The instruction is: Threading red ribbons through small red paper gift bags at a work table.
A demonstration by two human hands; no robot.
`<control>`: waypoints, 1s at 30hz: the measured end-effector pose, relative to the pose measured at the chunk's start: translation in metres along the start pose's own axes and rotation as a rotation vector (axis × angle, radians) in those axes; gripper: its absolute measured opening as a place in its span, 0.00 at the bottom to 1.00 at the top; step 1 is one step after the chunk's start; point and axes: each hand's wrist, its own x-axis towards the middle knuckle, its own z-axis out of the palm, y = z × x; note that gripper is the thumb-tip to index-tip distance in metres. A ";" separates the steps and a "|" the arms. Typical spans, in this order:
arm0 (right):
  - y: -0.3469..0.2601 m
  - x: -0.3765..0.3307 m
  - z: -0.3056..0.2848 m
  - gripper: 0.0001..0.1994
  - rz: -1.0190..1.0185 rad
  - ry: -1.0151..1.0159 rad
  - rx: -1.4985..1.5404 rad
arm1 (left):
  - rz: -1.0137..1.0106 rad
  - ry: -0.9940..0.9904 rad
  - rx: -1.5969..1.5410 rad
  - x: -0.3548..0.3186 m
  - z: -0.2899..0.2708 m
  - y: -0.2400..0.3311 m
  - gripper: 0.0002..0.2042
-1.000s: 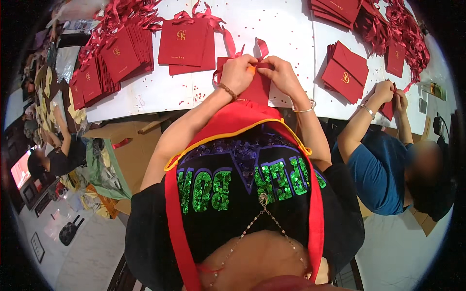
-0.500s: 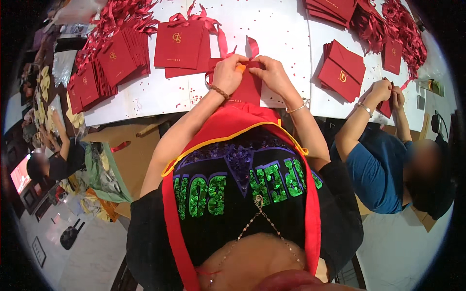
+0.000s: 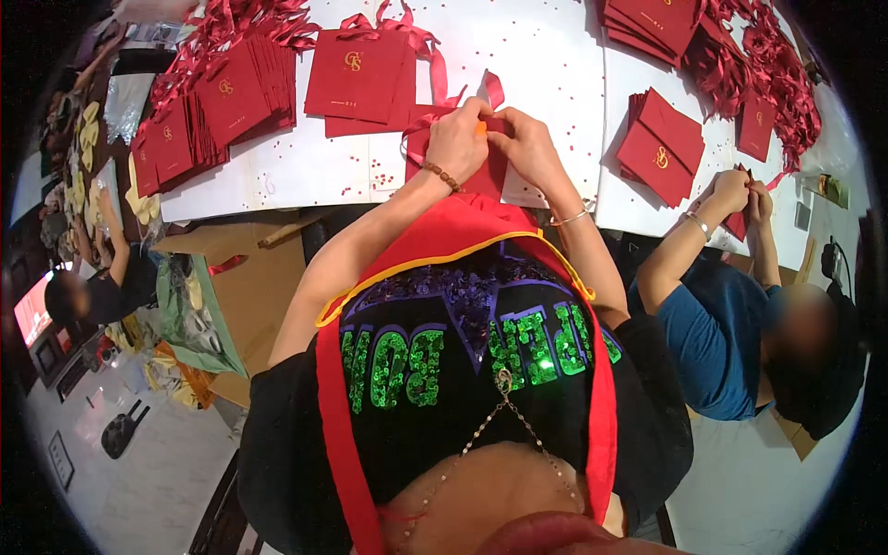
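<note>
At the near edge of the white table, a red paper gift bag [image 3: 421, 166] lies under my hands. Both hands are closed in a pinch by its top edge, close together. My left hand [image 3: 460, 146] wears a beaded bracelet, and a small orange piece [image 3: 481, 130] shows at its fingertips. My right hand [image 3: 531, 151] pinches just beside it. A red ribbon [image 3: 495, 90] loops up beyond the fingers, which hide where it meets the bag. Just beyond, more red bags [image 3: 356, 81] with ribbon handles lie overlapped.
A row of red bags [image 3: 231, 92] leans at left beside heaped ribbons [image 3: 208, 28]. Stacked bags [image 3: 657, 148] lie at right, near a co-worker [image 3: 708, 342] handling a red bag. Red scraps dot the white table [image 3: 546, 55]. A cardboard box [image 3: 264, 277] stands below its left edge.
The view has shifted slightly, so the scene sits a little further right. My hands stay at the bag's top edge, fingers still pinched close together.
</note>
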 end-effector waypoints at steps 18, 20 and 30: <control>0.005 -0.005 -0.003 0.11 -0.027 -0.094 0.206 | 0.604 -0.194 0.304 0.024 -0.054 -0.009 0.10; 0.004 -0.005 -0.005 0.11 -0.026 -0.093 0.218 | 0.656 -0.203 0.405 0.025 -0.054 -0.007 0.09; -0.001 -0.010 -0.001 0.09 -0.130 -0.058 0.076 | 0.143 -0.632 0.143 0.058 -0.064 -0.014 0.13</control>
